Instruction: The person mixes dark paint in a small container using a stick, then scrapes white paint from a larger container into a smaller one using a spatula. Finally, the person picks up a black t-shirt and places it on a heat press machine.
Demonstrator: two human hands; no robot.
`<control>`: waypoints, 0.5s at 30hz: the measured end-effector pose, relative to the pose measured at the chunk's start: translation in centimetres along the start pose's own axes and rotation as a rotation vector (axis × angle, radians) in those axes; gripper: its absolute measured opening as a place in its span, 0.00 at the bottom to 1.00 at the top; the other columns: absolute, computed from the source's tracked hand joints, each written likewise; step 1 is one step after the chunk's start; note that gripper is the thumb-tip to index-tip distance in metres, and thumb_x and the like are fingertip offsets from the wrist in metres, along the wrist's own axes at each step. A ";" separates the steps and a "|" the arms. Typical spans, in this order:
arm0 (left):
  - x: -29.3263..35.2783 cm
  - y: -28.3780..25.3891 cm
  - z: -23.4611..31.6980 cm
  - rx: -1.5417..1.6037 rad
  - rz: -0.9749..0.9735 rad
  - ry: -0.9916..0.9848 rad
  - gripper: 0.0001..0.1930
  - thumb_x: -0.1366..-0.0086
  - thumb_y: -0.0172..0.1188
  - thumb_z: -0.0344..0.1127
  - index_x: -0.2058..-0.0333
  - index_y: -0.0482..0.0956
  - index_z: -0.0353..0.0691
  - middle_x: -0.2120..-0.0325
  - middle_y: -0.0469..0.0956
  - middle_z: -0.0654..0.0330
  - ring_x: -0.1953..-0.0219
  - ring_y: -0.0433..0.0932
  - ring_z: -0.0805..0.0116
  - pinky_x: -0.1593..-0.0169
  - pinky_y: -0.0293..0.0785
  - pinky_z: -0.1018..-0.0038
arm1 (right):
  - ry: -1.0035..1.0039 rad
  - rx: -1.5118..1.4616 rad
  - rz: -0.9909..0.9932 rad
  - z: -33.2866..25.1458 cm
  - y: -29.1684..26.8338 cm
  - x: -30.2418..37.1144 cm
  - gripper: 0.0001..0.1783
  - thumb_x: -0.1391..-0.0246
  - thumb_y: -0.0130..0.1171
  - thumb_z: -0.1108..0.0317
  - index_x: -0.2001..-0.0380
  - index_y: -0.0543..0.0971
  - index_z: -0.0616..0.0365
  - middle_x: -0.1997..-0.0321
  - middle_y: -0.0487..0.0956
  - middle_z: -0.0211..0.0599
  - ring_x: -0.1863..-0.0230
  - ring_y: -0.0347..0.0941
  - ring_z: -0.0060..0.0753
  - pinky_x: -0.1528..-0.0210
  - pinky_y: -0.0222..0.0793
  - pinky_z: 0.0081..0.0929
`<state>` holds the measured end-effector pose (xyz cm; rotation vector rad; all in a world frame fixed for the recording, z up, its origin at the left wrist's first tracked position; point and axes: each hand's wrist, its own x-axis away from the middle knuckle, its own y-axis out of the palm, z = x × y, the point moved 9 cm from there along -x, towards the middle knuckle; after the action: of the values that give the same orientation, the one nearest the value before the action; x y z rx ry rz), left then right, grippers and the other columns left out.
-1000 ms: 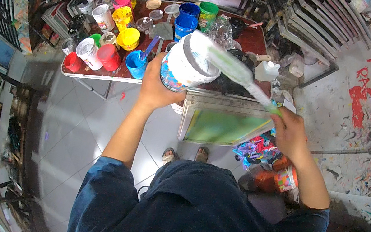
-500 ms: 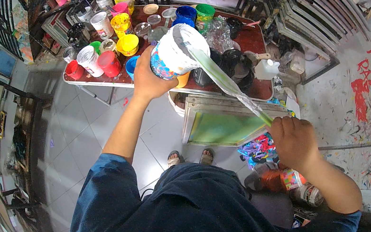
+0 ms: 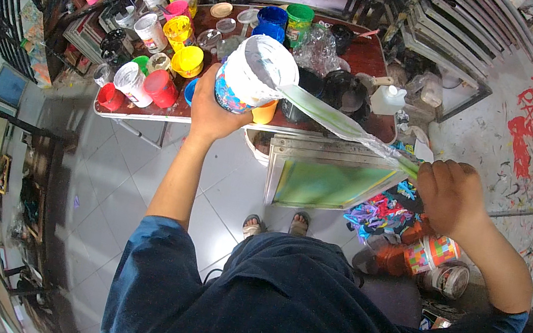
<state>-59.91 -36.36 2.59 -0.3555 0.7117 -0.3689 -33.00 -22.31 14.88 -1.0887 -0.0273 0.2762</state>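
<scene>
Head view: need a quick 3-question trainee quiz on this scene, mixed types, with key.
1. True or false: the white tub stands on the table with no hand on it.
2. Which thing is in the right hand?
A) a red cup
B) a long green-and-white stick
C) a white jug
3. Fill in the colour: the face of the framed panel is mainly ____.

Key:
1. False; the left hand grips it, tilted.
2. B
3. green
</scene>
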 end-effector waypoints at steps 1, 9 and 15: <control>0.0 0.0 -0.1 -0.021 0.006 0.004 0.37 0.71 0.67 0.33 0.54 0.66 0.38 0.64 0.73 0.52 0.59 0.71 0.50 0.55 0.67 0.63 | -0.006 0.018 0.015 0.0 -0.2 -0.1 0.11 0.68 0.53 0.66 0.77 0.70 0.58 0.79 0.67 0.32 0.79 0.66 0.32 0.81 0.65 0.30; 0.2 0.6 -1.3 0.016 0.010 -0.066 0.38 0.71 0.68 0.34 0.54 0.65 0.37 0.63 0.73 0.52 0.59 0.72 0.52 0.54 0.67 0.63 | 0.067 0.026 0.036 1.3 -0.4 0.5 0.08 0.62 0.54 0.65 0.77 0.69 0.55 0.80 0.64 0.31 0.79 0.65 0.32 0.78 0.64 0.32; 0.1 1.4 -2.0 0.153 0.021 -0.112 0.38 0.70 0.68 0.34 0.54 0.66 0.34 0.60 0.73 0.52 0.59 0.74 0.59 0.55 0.70 0.68 | 0.191 -0.143 0.024 3.9 0.8 2.5 0.08 0.53 0.54 0.68 0.72 0.71 0.61 0.76 0.68 0.37 0.76 0.68 0.36 0.78 0.62 0.32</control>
<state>-60.96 -35.58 0.56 -0.2220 0.5739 -0.3777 -31.39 -17.98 15.75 -1.2546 0.1385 0.1928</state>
